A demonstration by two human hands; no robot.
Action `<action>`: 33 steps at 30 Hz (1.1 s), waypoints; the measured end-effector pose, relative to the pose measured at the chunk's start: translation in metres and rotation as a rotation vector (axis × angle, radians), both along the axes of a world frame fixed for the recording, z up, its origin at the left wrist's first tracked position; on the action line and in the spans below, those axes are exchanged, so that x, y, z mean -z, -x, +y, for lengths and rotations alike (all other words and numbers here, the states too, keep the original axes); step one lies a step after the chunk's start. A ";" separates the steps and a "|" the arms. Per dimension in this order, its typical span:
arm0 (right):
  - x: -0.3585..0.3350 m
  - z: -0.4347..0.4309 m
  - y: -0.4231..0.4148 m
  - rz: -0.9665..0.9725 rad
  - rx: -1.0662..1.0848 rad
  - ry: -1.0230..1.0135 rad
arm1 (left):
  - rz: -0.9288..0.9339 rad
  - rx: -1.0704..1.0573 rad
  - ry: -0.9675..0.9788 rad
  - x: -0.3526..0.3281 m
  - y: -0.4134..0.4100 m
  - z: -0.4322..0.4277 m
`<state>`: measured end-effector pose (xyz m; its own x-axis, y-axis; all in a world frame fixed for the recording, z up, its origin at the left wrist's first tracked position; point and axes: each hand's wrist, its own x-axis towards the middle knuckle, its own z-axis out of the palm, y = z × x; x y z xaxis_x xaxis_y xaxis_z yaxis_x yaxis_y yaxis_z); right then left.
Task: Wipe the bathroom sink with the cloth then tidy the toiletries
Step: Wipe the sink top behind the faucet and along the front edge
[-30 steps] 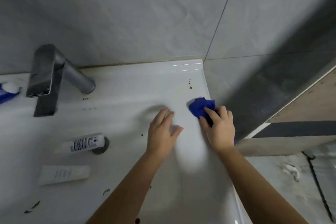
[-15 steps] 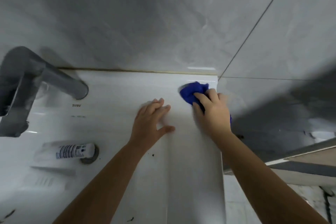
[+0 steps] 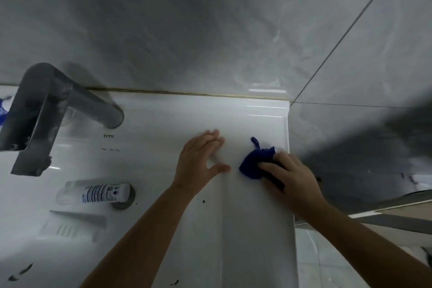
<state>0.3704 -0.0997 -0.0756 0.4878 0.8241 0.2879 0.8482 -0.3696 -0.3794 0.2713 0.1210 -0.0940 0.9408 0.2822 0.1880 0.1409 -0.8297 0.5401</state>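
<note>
A crumpled blue cloth (image 3: pixel 254 161) lies on the right ledge of the white sink (image 3: pixel 264 119). My right hand (image 3: pixel 288 176) presses down on it, fingers curled over the cloth. Flat on the sink's surface just left of the cloth rests my left hand (image 3: pixel 201 159), fingers straight and thumb spread. A white tube with a printed label (image 3: pixel 98 193) lies in the basin, its cap end over the drain (image 3: pixel 125 201). A second white tube (image 3: pixel 72 224) lies below it.
A grey metal faucet (image 3: pixel 49 110) stands at the back left. A blue item (image 3: pixel 2 112) shows at the left edge. Dark specks (image 3: pixel 203 201) dot the basin. Grey tiled wall rises behind; tiled floor (image 3: pixel 327 264) lies right of the sink.
My right hand pushed the cloth up to the back right corner, then pulled it back toward me along the ledge. The brown spots near that corner are gone. My left hand stayed flat.
</note>
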 end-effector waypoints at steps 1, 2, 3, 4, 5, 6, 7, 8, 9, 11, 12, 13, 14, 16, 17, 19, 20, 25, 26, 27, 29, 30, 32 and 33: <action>-0.003 0.014 -0.011 -0.012 0.007 0.010 | -0.007 0.003 -0.006 0.000 0.000 0.000; -0.006 0.033 -0.025 -0.036 0.048 0.035 | -0.011 0.003 -0.016 0.000 0.000 0.001; -0.009 0.051 -0.040 -0.089 0.120 0.052 | -0.013 0.002 -0.025 0.000 0.000 0.001; -0.011 0.064 -0.051 -0.108 0.187 0.056 | -0.015 0.000 -0.029 0.001 0.000 0.001; -0.010 0.067 -0.053 -0.104 0.203 0.059 | -0.019 0.002 -0.022 0.001 0.000 0.001; -0.007 0.058 -0.046 -0.095 0.169 0.052 | -0.028 0.005 -0.012 0.001 0.000 0.002; -0.005 0.041 -0.032 -0.081 0.110 0.037 | -0.040 0.007 -0.005 0.001 0.000 0.002; -0.003 0.021 -0.014 -0.044 0.046 0.027 | -0.050 0.008 -0.004 0.001 0.000 0.003; -0.002 0.003 0.003 -0.017 -0.001 0.012 | -0.053 0.012 -0.005 0.002 0.000 0.003; 0.002 -0.009 0.007 -0.038 -0.042 -0.003 | -0.043 0.020 -0.010 0.003 0.000 0.004; 0.001 0.001 -0.008 -0.081 -0.012 -0.014 | -0.042 0.021 -0.016 0.003 0.000 0.005; 0.001 0.017 -0.027 -0.115 0.072 -0.025 | -0.045 0.022 -0.023 0.004 0.000 0.005; 0.000 0.036 -0.047 -0.139 0.201 -0.040 | -0.049 0.022 -0.031 0.004 0.000 0.006; -0.006 0.060 -0.076 -0.099 0.400 -0.065 | -0.055 0.022 -0.040 0.005 -0.001 0.008; -0.003 0.059 -0.075 -0.068 0.413 -0.069 | -0.059 0.025 -0.036 0.005 -0.001 0.008; 0.002 0.038 -0.047 -0.029 0.326 -0.065 | -0.070 0.022 -0.025 0.005 -0.001 0.007; 0.003 0.024 -0.027 -0.002 0.273 -0.051 | -0.070 0.019 -0.021 0.004 -0.001 0.007; 0.002 0.041 -0.046 -0.018 0.369 -0.094 | -0.069 0.019 -0.011 0.005 -0.002 0.007; -0.002 0.055 -0.062 -0.047 0.404 -0.108 | -0.071 0.017 -0.005 0.005 -0.002 0.007; -0.004 0.065 -0.074 -0.058 0.419 -0.123 | -0.074 0.015 -0.001 0.005 -0.002 0.007; -0.004 0.064 -0.073 -0.014 0.397 -0.120 | -0.085 0.020 -0.009 0.006 -0.002 0.007; -0.002 0.053 -0.061 0.007 0.368 -0.100 | -0.088 0.025 -0.013 0.006 -0.002 0.007; 0.001 0.024 -0.025 0.040 0.283 -0.049 | -0.085 0.024 -0.017 0.006 -0.001 0.007; 0.002 0.013 -0.008 0.053 0.259 -0.033 | -0.082 0.021 -0.020 0.006 -0.001 0.007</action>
